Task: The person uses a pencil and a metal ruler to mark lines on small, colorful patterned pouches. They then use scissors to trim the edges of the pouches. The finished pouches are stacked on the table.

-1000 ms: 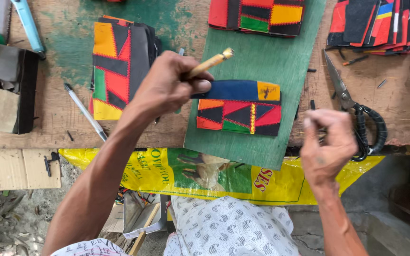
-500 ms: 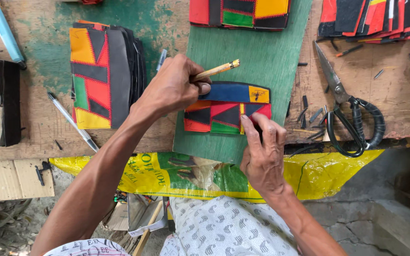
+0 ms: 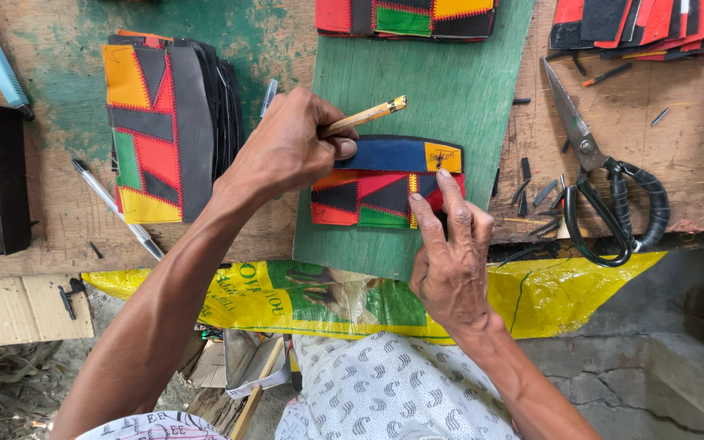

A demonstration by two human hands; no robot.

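A small patchwork wallet (image 3: pixel 372 191) in red, black, blue, green and yellow lies on a green board (image 3: pixel 450 90). My left hand (image 3: pixel 291 147) grips a wooden-handled tool (image 3: pixel 368 116) and rests on the wallet's left end. My right hand (image 3: pixel 450 253) presses its fingers flat on the wallet's right end, holding nothing.
A stack of patchwork pieces (image 3: pixel 169 122) lies left of the board, another piece (image 3: pixel 405 18) at the board's far end, more pieces (image 3: pixel 645 24) at top right. Black-handled scissors (image 3: pixel 605 179) and small black scraps lie to the right. A pen (image 3: pixel 116 208) lies left. A yellow sack (image 3: pixel 319 293) hangs below the bench edge.
My right hand moved from mid-air at the right down onto the wallet's right end. The left hand stayed on the wallet with the tool.
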